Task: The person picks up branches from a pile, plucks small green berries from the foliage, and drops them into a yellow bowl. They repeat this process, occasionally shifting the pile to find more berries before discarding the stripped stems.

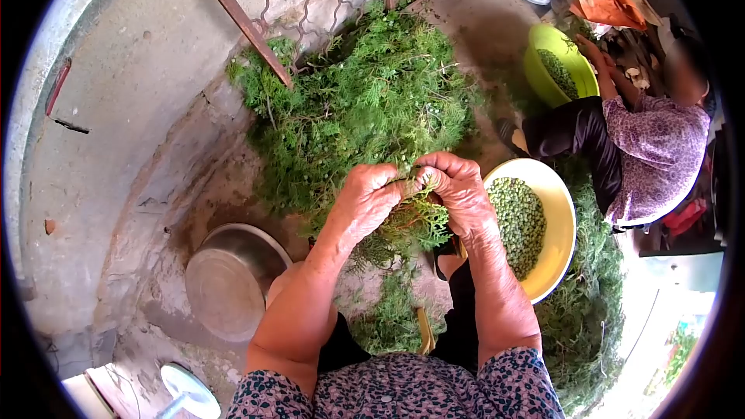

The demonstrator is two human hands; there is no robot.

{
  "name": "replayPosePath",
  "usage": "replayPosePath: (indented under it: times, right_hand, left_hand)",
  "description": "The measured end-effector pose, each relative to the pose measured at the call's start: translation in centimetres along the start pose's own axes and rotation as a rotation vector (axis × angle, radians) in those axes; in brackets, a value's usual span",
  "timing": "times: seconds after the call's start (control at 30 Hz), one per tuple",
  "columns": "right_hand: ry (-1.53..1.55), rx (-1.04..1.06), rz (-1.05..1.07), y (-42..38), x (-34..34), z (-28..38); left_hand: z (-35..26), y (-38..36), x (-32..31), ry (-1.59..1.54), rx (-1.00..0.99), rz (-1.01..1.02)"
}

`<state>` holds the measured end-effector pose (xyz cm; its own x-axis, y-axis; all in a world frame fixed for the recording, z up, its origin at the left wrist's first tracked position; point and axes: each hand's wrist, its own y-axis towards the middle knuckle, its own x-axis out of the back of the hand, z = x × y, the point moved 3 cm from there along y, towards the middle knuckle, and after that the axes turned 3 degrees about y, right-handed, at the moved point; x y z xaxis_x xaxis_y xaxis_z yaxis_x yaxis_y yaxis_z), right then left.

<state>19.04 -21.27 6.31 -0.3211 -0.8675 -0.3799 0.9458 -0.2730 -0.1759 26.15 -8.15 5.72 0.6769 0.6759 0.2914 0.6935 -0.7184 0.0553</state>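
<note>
In the head view my left hand (368,199) and my right hand (459,190) meet in front of my chest, fingers pinched together. Between them is a conifer sprig (419,216), whose scaly green leaves hang below the fingertips. Both hands are closed on it; the exact fingertip contact is partly hidden. Just right of my right forearm stands a pale yellow basin (560,221) holding many small green cones (518,225). Beyond my hands lies a large heap of cut green conifer branches (372,85).
An upturned metal pot (226,295) is at the left. Another person (660,140) sits at the right, one hand by a lime-green basin (534,70). More branches (582,341) lie behind my basin. A wooden bar (237,15) leans over the heap.
</note>
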Motion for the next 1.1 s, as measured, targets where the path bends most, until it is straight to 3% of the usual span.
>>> replayPosePath:
  times: [0.07, 0.13, 0.33, 0.4, 0.47, 0.53, 0.63, 0.77, 0.8, 0.87, 0.93, 1.0, 1.07, 1.1]
  right_hand:
    - [0.063, -0.036, 0.024, -0.1, 0.4, 0.3]
    - [0.284, -0.259, 0.09, -0.3, 1.1, 0.3]
    - [0.423, -0.098, -0.078, 0.0, 1.4, 1.0]
    - [0.333, -0.009, 0.023, 0.1, 1.8, 1.1]
    - [-0.038, -0.068, -0.066, -0.3, 1.2, 1.5]
    - [-0.174, -0.02, -0.067, -0.3, -0.1, 2.0]
    - [-0.286, 0.101, -0.11, 0.3, 0.1, 1.2]
    - [-0.22, -0.01, -0.057, 0.3, 0.9, 0.3]
    - [-0.219, -0.011, -0.059, 0.3, 0.9, 0.6]
    - [0.098, -0.254, -0.124, 0.0, 0.9, 0.6]
    - [0.42, -0.239, -0.09, 0.3, 2.3, -0.5]
    - [0.501, -0.147, -0.131, 0.4, 3.4, -0.3]
    - [0.326, -0.014, -0.259, -0.3, 4.8, 1.2]
    - [0.286, 0.001, -0.298, -0.7, 5.6, 1.8]
  left_hand:
    - [0.0, 0.0, -0.2, 0.003, 0.009, 0.003]
    - [-0.5, 0.0, -0.5, -0.178, -0.012, 0.013]
    - [-0.2, 0.4, -0.7, -0.221, 0.121, -0.018]
    - [-0.3, 0.6, -0.8, -0.118, 0.078, -0.002]
    - [-0.6, 0.6, -1.1, -0.017, 0.035, 0.021]
    - [-1.1, 0.6, -1.1, 0.072, -0.031, -0.008]
    - [-0.7, 0.7, -1.4, 0.198, -0.095, -0.013]
    - [-0.7, 0.7, -1.5, 0.188, -0.157, -0.001]
    - [-0.5, 0.6, -1.5, 0.111, -0.1, 0.014]
    - [-0.3, 0.6, -1.6, 0.035, -0.044, 0.031]
    - [0.0, 0.6, -1.7, -0.24, 0.005, -0.058]
    - [-0.1, 0.8, -1.6, -0.408, -0.033, -0.06]
    - [0.9, 0.8, -1.2, -0.345, 0.118, -0.21]
    - [0.6, 0.7, -1.1, -0.467, 0.151, -0.264]
